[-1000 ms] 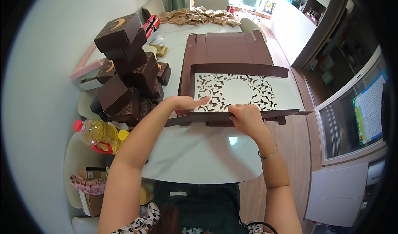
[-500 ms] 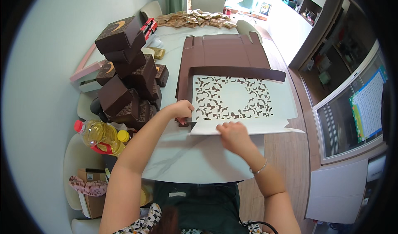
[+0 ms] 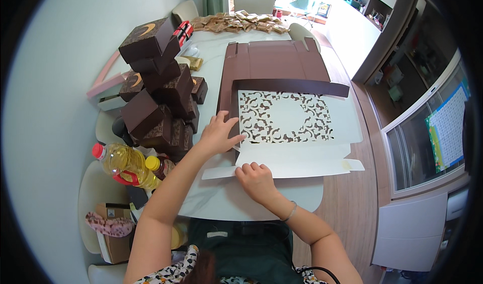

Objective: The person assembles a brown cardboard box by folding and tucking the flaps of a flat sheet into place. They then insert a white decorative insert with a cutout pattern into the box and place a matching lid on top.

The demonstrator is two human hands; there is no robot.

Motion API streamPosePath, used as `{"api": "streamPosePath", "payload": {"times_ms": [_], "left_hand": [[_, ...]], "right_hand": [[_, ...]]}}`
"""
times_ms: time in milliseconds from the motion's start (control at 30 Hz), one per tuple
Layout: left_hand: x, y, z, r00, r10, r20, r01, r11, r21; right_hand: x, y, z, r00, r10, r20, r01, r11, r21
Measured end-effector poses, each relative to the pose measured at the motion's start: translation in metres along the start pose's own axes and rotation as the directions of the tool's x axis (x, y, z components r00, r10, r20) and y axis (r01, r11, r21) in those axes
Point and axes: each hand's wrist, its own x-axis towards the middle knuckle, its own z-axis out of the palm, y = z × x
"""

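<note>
A partly folded cardboard box lies in front of me, its brown back panel flat on the table's far side. Pale cut-out scrollwork decorates its cut-out panel. Along the left side stands a brown side wall. My left hand is at that wall with its fingers spread, holding nothing. Toward me extends a white near flap with a tab at each end. Its near edge is gripped by my right hand, fingers curled over it.
Stacked dark brown boxes crowd the table's left side. Nearer stand an oil bottle with a red cap and a yellow-capped jar. Several small gold packets are heaped at the far end. A chair stands at the right.
My left hand has let go of the near left corner and spread its fingers. My right hand has moved left and nearer, and the white flap now lies flatter, its left tab unfolded.
</note>
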Motion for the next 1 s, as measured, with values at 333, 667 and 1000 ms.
{"api": "streamPosePath", "payload": {"times_ms": [333, 667, 1000], "left_hand": [[0.004, 0.022, 0.001, 0.902, 0.347, 0.257, -0.364, 0.931, 0.021], [-0.033, -0.01, -0.03, 0.847, 0.361, 0.391, -0.191, 0.892, -0.411], [-0.084, 0.002, -0.034, 0.983, 0.184, -0.011, -0.184, 0.97, -0.161]], "right_hand": [[-0.009, 0.005, 0.005, 0.998, 0.043, -0.034, -0.04, 0.996, 0.08], [-0.015, 0.016, -0.006, 0.997, 0.065, -0.046, -0.059, 0.992, 0.114], [0.005, 0.028, -0.022, 0.999, 0.021, 0.037, -0.026, 0.99, 0.141]]}}
